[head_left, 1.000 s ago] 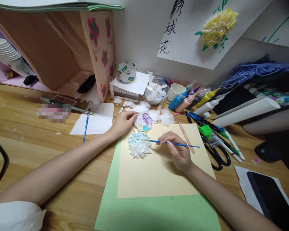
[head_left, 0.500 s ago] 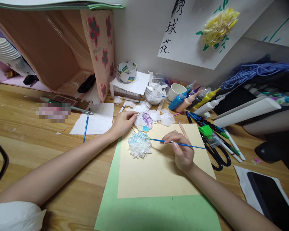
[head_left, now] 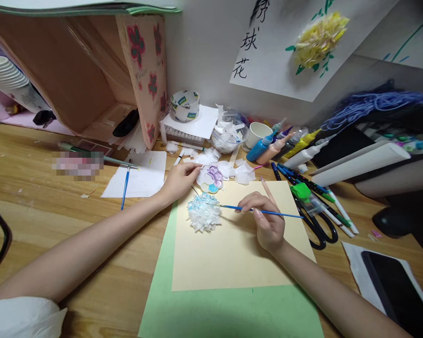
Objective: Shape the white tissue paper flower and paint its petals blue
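My right hand (head_left: 266,218) is closed around a thin blue paintbrush (head_left: 239,208), its tip touching a ruffled white paper flower (head_left: 203,216). Light blue paint tints the flower's upper part, while its lower petals stay white. The flower lies on a cream sheet (head_left: 232,263), which rests on a larger green sheet (head_left: 229,312). Just above the flower, my left hand (head_left: 184,180) pinches the left edge of a small flower-shaped paint palette (head_left: 209,180). Purple and blue paint show in some of the palette's round wells.
Paint bottles (head_left: 271,148) stand behind, beside a paper cup (head_left: 259,134) and a bowl of paper scraps (head_left: 229,138). Pens and black scissors (head_left: 319,230) lie right of the sheets. At left, another blue brush (head_left: 126,188) lies on white paper (head_left: 146,173).
The brush tip has shifted slightly down and left on the flower. My left hand and the palette stay where they were.
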`<state>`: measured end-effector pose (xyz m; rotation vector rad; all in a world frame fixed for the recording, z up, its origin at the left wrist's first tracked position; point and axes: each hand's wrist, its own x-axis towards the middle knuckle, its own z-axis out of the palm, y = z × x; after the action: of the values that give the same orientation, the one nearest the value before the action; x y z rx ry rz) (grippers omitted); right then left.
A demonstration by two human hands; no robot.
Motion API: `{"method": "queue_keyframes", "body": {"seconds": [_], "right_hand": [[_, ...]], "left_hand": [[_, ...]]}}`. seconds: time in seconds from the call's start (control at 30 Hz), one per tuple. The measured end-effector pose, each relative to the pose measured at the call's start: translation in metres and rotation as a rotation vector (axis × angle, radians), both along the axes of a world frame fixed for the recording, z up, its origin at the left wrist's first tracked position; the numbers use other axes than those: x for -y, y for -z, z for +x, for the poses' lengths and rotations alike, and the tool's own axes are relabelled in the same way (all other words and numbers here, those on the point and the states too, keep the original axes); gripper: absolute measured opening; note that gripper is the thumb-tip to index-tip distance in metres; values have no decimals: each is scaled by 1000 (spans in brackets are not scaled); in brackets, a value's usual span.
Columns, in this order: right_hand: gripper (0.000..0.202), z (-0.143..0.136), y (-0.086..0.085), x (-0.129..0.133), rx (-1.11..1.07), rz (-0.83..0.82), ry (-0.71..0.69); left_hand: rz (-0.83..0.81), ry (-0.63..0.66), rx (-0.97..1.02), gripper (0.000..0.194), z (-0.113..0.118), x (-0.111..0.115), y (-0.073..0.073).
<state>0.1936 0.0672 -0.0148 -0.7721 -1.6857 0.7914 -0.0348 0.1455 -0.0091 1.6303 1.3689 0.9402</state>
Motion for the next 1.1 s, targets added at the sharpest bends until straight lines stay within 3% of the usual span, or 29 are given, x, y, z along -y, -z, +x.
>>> {"method": "queue_keyframes", "body": {"seconds": [0.33, 0.47, 0.57, 0.73, 1.1], "right_hand": [[20, -1, 0, -1, -25, -18, -26], [17, 0, 1, -7, -116, -29, 195], [17, 2, 2, -12, -22, -108, 284], [17, 4, 3, -13, 148, -110, 236], [15, 0, 1, -11, 14, -124, 240]], "left_hand": [[-4, -3, 0, 33, 0, 1, -3], [-3, -8, 5, 33, 0, 1, -2], [-3, -5, 8, 34, 0, 0, -2], [-1, -4, 3, 34, 0, 0, -2], [1, 2, 19, 35, 0, -1, 2]]}}
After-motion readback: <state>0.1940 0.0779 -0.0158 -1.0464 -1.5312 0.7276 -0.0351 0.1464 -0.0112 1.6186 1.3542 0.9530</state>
